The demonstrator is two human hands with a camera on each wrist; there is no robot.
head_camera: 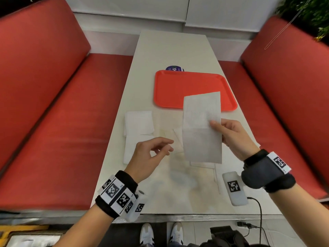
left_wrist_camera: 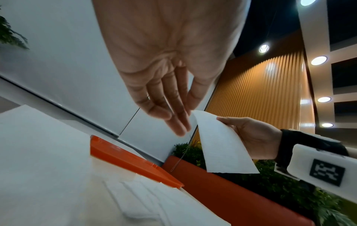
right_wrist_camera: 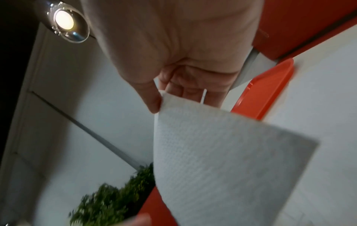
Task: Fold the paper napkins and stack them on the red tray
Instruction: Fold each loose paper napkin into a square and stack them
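Note:
My right hand (head_camera: 229, 132) pinches a white paper napkin (head_camera: 202, 127) by its right edge between thumb and fingers and holds it upright above the table; the same napkin (left_wrist_camera: 222, 143) (right_wrist_camera: 222, 160) shows in both wrist views. My left hand (head_camera: 153, 152) hovers just left of it with loosely bent fingers (left_wrist_camera: 173, 116), holding nothing and not touching the paper. The red tray (head_camera: 178, 88) lies beyond the napkin with nothing on it. More white napkins (head_camera: 138, 123) lie flat on the table at the left and under my hands.
The white table (head_camera: 170, 49) runs between two red bench seats (head_camera: 67, 122). A dark round sticker (head_camera: 174, 69) peeks out behind the tray. A white tagged device (head_camera: 234, 188) with a black cable lies at the front right near the table edge.

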